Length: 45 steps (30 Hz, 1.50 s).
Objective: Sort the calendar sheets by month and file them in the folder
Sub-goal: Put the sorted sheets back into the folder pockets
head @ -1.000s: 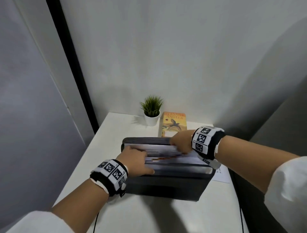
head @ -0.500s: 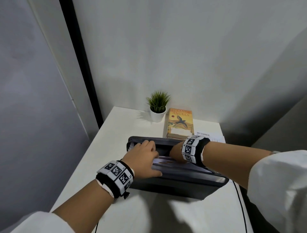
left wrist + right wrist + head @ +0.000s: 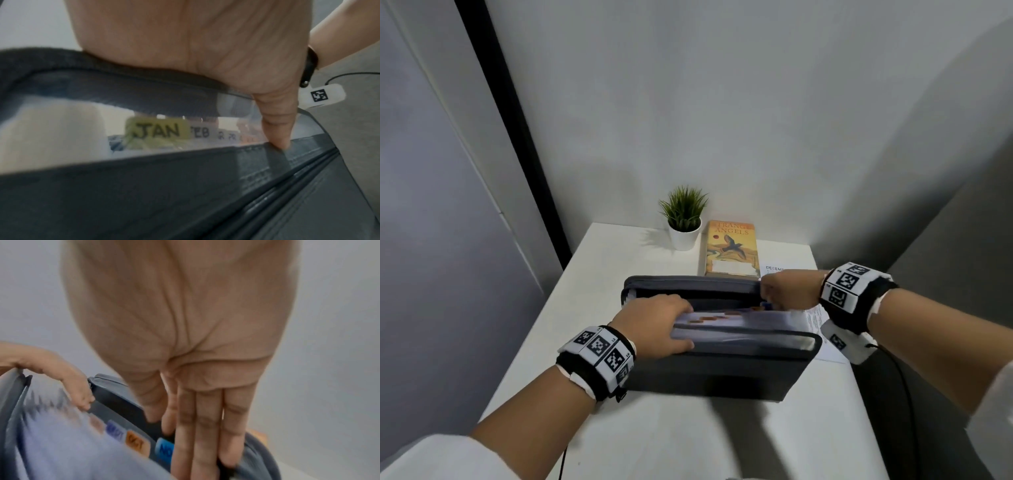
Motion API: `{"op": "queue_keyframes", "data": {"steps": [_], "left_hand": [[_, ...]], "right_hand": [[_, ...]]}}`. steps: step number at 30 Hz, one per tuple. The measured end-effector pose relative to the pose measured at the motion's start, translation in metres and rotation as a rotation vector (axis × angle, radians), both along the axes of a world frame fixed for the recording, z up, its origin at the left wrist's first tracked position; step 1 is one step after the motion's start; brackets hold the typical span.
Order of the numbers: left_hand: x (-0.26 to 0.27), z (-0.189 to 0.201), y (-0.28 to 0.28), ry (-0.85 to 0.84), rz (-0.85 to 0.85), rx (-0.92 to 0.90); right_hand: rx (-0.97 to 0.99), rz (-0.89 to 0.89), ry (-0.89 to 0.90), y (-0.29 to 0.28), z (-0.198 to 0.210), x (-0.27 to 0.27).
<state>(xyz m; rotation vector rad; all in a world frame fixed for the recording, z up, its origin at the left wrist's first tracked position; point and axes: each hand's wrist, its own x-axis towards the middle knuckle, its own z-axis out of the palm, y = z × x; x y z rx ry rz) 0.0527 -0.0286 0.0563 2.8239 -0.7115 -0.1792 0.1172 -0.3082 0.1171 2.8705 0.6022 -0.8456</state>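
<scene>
A grey accordion folder (image 3: 709, 373) stands open-topped on the white table (image 3: 619, 260). My left hand (image 3: 678, 325) is at its left end, fingers curled over the tabbed dividers (image 3: 739, 320) and thumb on the front wall. In the left wrist view the thumb (image 3: 277, 129) presses the front rim beside the JAN tab (image 3: 158, 130) and FEB tab (image 3: 199, 132). My right hand (image 3: 774, 294) is at the far right corner. Its straight fingers (image 3: 205, 443) reach into the rear pocket by the blue NOV tab (image 3: 164, 449). A DECEMBER sheet (image 3: 775, 268) lies behind that hand.
A small potted plant (image 3: 683, 219) and an orange book (image 3: 731, 250) sit at the table's back edge, against the wall. More paper (image 3: 822, 315) lies under my right wrist, near the right table edge. A cable (image 3: 907, 394) hangs off that side.
My right hand has moved from the middle of the folder to its far right corner. The left hand has stayed at the left end, holding the dividers forward.
</scene>
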Motion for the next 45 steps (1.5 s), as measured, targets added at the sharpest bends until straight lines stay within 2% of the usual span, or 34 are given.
{"op": "queue_keyframes", "data": {"steps": [2, 5, 8, 11, 13, 17, 19, 22, 25, 29, 33, 35, 38, 43, 45], "left_hand": [[0.000, 0.004, -0.002, 0.033, 0.019, -0.009], [0.003, 0.010, -0.012, 0.093, -0.002, 0.089], [0.010, 0.016, -0.039, 0.154, -0.043, 0.206], [0.019, 0.019, -0.072, 0.184, -0.073, 0.233], [0.027, 0.019, -0.085, 0.193, -0.075, 0.244], [0.037, 0.013, -0.088, 0.195, -0.063, 0.204], [0.040, 0.010, -0.087, 0.195, -0.068, 0.186], [0.043, 0.007, -0.087, 0.195, -0.060, 0.172], [0.045, 0.005, -0.086, 0.216, -0.046, 0.161], [0.046, 0.005, -0.085, 0.197, -0.055, 0.160], [0.044, 0.007, -0.085, 0.182, -0.065, 0.152], [0.043, 0.008, -0.085, 0.171, -0.068, 0.153], [0.041, 0.009, -0.085, 0.155, -0.071, 0.151], [0.039, 0.010, -0.086, 0.145, -0.069, 0.152], [0.037, 0.011, -0.086, 0.146, -0.068, 0.153]], "right_hand": [[0.095, -0.019, -0.044, -0.009, -0.007, -0.004], [0.183, -0.038, -0.051, -0.015, -0.019, -0.009], [0.296, -0.023, -0.057, -0.017, -0.029, -0.011], [0.404, -0.045, -0.024, -0.026, -0.033, -0.005], [0.543, -0.206, 0.006, -0.045, -0.033, 0.008], [0.928, -0.704, -0.059, -0.109, -0.060, 0.036], [0.870, -0.874, 0.002, -0.139, -0.092, 0.042], [0.590, -1.014, 0.159, -0.167, -0.152, 0.042], [0.381, -1.121, 0.092, -0.176, -0.196, 0.039], [0.262, -1.290, -0.032, -0.168, -0.218, 0.039], [0.054, -1.245, -0.086, -0.161, -0.225, 0.036], [0.060, -1.309, -0.100, -0.166, -0.229, 0.033], [0.223, -1.403, -0.015, -0.185, -0.230, 0.027], [0.288, -1.387, 0.077, -0.210, -0.228, 0.009], [0.371, -1.399, 0.133, -0.215, -0.228, 0.005]]}}
